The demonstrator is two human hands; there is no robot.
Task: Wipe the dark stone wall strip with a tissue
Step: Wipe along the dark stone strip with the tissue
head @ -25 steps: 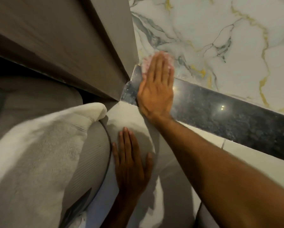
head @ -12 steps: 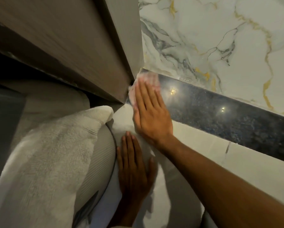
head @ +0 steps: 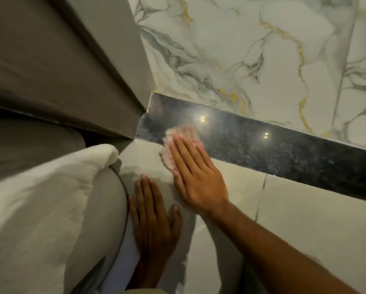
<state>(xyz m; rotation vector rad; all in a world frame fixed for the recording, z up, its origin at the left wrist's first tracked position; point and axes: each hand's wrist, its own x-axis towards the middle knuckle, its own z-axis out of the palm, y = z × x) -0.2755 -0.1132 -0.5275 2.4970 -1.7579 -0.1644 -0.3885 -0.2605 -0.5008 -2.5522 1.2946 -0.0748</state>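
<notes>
A dark speckled stone strip (head: 262, 145) runs across the wall from the corner down to the right, glossy with two light reflections. My right hand (head: 195, 175) lies flat with its fingers on a crumpled pinkish-white tissue (head: 182, 134), which it presses against the strip's lower edge near the left end. The tissue shows above and left of the fingertips, partly on the pale tile below the strip. My left hand (head: 154, 225) rests flat on the pale wall beneath, fingers together, holding nothing.
White marble tile with grey and gold veins (head: 252, 60) fills the wall above the strip; plain pale tile (head: 305, 219) lies below it. A grey-brown wooden panel (head: 71, 71) meets the strip at the corner. A white pillow (head: 39, 209) and ribbed grey cushion (head: 101, 209) crowd the left.
My right hand slid the tissue down from the marble onto the dark strip, then rightwards along it away from the corner. My left hand has stayed on the wall.
</notes>
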